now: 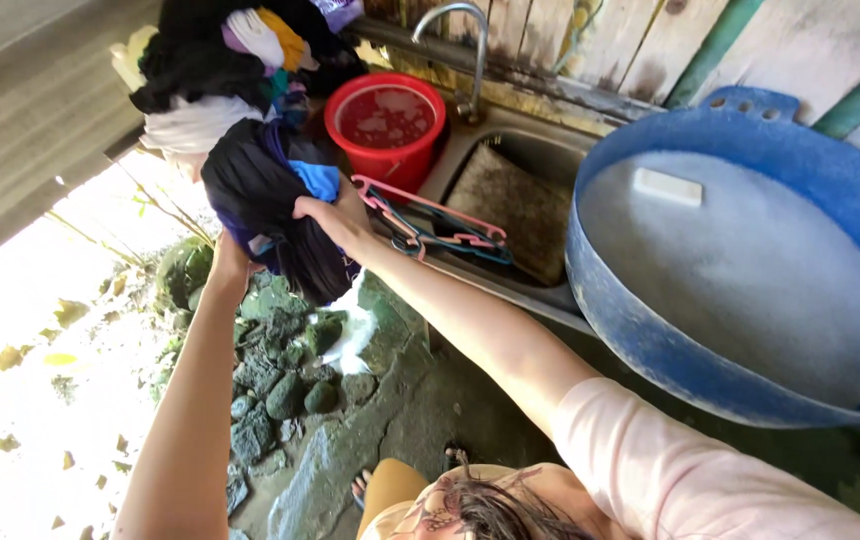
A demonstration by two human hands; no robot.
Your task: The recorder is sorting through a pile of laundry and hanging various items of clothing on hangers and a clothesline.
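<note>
The dark garment (265,205) hangs in a bundle at the near end of the laundry pile (225,70), out at arm's length in front of me, over the edge of the worktop (390,300) where it drops to the stones below. Its long axis runs roughly up and down, the loose end drooping toward the mossy rocks (280,390). Both my hands are on it: my right hand (335,215) lies over the top of the bundle with fingers curled into the cloth beside a blue piece (315,180), and my left hand (225,258) comes up from beneath, mostly buried in the fabric, so I cannot tell how its fingers sit. Neither is clearly nearer; one takes the top, the other the bottom.

Just to the right of my right hand, plastic hangers (430,225), pink and teal, lie across the rim of the metal sink (510,165), whose basin holds what looks like a worn mat or grate. Behind them a red bucket (385,125) stands under the tap (465,40), full of sudsy water. Further right, well apart from the garment, a large blue basin (650,340) is filled with foamy water, with a white bar of soap (667,186) floating on top.
</note>
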